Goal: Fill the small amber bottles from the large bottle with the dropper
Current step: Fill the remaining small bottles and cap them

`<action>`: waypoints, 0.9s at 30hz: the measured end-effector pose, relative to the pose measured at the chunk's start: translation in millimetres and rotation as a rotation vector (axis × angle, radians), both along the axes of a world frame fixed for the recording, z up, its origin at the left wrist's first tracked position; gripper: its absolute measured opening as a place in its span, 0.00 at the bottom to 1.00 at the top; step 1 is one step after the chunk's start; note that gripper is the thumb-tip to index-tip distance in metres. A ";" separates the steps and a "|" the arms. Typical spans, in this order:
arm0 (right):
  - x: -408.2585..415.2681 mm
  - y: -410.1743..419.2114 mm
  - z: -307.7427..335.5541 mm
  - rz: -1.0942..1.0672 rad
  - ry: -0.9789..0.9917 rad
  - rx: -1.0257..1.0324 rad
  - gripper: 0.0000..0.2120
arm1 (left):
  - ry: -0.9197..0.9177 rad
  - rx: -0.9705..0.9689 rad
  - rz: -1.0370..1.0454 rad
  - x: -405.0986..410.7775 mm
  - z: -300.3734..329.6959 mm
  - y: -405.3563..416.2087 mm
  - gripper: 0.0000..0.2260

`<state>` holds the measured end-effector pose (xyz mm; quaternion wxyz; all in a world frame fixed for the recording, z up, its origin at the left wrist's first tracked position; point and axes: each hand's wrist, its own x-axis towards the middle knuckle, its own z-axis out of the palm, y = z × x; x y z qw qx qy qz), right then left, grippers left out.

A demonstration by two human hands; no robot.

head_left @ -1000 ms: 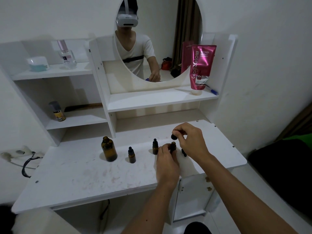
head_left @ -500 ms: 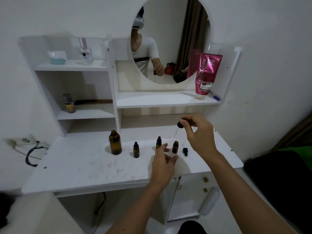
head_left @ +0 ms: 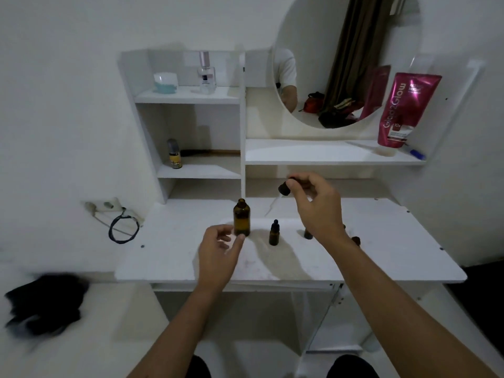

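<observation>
Head view: large amber bottle (head_left: 241, 220) upright on white tabletop (head_left: 174, 249), neck uncapped, standing near back-left of the working patch. Capped small amber bottle (head_left: 274, 233) just to its right, apart from it. Second small bottle (head_left: 307, 233) further right, mostly hidden behind right wrist; cap state not readable. Another dark item (head_left: 356, 240) at right of the wrist, too small to identify.

Right hand (head_left: 317, 203) raised above table, fingers curled and pinching dropper (head_left: 285, 188) by its black bulb; glass stem faint, angled down-left toward large bottle, tip well short of the neck. Liquid in stem not resolvable.

Left hand (head_left: 221, 248) low, just beside base of large bottle, fingers loosely spread, holding nothing; thumb tip close to or grazing the glass, contact not certain.

Judged step: bringing dropper over to large bottle for a draw. Small bottles not yet seen being filled.

Risks from here:
- narrow neck, thin stem coming in at a slant; likely to strike the rim and tip the bottle if left hand has not steadied it first
- bulb squeezed too early in transit, drips on tabletop
- right forearm passing directly over small bottles; a dropped wrist could knock them over
- open large bottle, any nudge from left fingers spills contents

Off-task items: pink tube (head_left: 401, 110) on shelf beneath round mirror (head_left: 341, 50); black cable (head_left: 122, 227) at left edge
</observation>
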<state>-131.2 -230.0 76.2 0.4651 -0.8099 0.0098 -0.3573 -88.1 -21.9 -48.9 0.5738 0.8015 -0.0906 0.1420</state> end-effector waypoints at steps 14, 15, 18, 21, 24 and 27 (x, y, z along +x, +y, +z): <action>53.2 38.7 14.2 0.063 -0.043 -0.039 0.07 | 0.136 0.007 -0.081 45.6 -7.8 -15.9 0.19; 55.6 38.5 13.9 0.064 -0.044 -0.042 0.07 | 0.135 0.008 -0.082 45.7 -8.6 -15.7 0.19; 59.9 39.6 14.3 0.079 -0.055 -0.058 0.07 | 0.131 0.012 -0.088 46.1 -9.8 -15.7 0.18; 61.1 41.8 15.0 0.092 -0.078 -0.081 0.07 | 0.122 0.026 -0.084 48.4 -12.9 -15.3 0.18; 63.1 41.6 15.0 0.092 -0.107 -0.116 0.06 | 0.113 0.044 -0.080 49.0 -14.7 -15.2 0.18; 66.4 41.3 11.0 0.105 -0.108 -0.172 0.06 | 0.104 0.064 -0.075 48.6 -14.0 -16.1 0.18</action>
